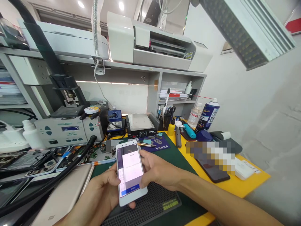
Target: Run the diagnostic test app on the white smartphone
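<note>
A white smartphone [131,169] with a lit screen is held upright and slightly tilted above the bench. A white pop-up box and a blue bar at the bottom show on the screen. My left hand [107,188] wraps round the phone from the left and below, its thumb on the left edge. At the phone's right edge is my right hand [157,171], with its thumb over the lower right of the screen and its fingers curled by the upper right edge. Under the phone lies a dark green mat [188,194] with a black honeycomb pad [150,204].
Trays of phone parts [100,153] and a gold phone back [63,191] lie to the left, under a black hose [70,171]. A dark phone [213,171] and a spray can [208,114] are on the right. A lamp [249,31] hangs above.
</note>
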The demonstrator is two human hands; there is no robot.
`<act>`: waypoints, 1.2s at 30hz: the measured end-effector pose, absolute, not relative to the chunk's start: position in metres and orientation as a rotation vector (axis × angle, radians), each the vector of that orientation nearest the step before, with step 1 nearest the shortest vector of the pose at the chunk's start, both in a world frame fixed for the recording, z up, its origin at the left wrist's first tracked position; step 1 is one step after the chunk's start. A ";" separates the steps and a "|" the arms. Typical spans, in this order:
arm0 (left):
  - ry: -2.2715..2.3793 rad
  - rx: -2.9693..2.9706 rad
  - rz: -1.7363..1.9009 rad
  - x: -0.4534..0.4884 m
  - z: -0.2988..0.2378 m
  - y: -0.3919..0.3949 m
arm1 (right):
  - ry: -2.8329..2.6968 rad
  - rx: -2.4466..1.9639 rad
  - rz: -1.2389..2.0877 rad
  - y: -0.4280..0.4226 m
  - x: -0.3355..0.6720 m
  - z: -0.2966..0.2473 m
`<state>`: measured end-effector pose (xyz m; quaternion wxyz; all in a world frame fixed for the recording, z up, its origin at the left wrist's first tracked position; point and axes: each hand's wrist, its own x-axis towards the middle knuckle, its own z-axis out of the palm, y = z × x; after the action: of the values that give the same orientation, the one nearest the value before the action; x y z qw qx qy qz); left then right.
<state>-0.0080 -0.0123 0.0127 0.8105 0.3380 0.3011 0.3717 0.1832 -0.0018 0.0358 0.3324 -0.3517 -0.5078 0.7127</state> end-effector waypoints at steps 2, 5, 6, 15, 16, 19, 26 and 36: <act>0.644 0.727 0.792 -0.008 0.013 -0.013 | -1.336 -0.897 1.850 -0.001 0.183 0.033; 0.638 0.749 0.789 -0.007 0.013 -0.013 | -1.356 -0.882 1.838 0.000 0.183 0.029; 0.640 0.761 0.788 -0.007 0.013 -0.013 | -1.360 -0.882 1.836 0.000 0.184 0.028; 0.645 0.772 0.802 -0.005 0.014 -0.014 | -1.308 -0.974 1.863 -0.002 0.182 0.037; 0.646 0.777 0.803 -0.005 0.014 -0.013 | -1.296 -0.986 1.856 -0.002 0.181 0.037; 0.652 0.797 0.787 -0.005 0.015 -0.013 | -1.280 -1.001 1.829 -0.002 0.180 0.035; 0.681 0.769 0.800 -0.003 0.019 -0.016 | -1.293 -1.028 1.794 -0.002 0.179 0.033; 0.698 0.766 0.823 -0.002 0.018 -0.016 | -1.287 -0.988 1.804 -0.002 0.180 0.033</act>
<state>-0.0015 -0.0156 0.0176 0.7889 0.3558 0.3240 0.3822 0.1796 -0.0022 0.0325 0.3501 -0.3813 -0.4968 0.6966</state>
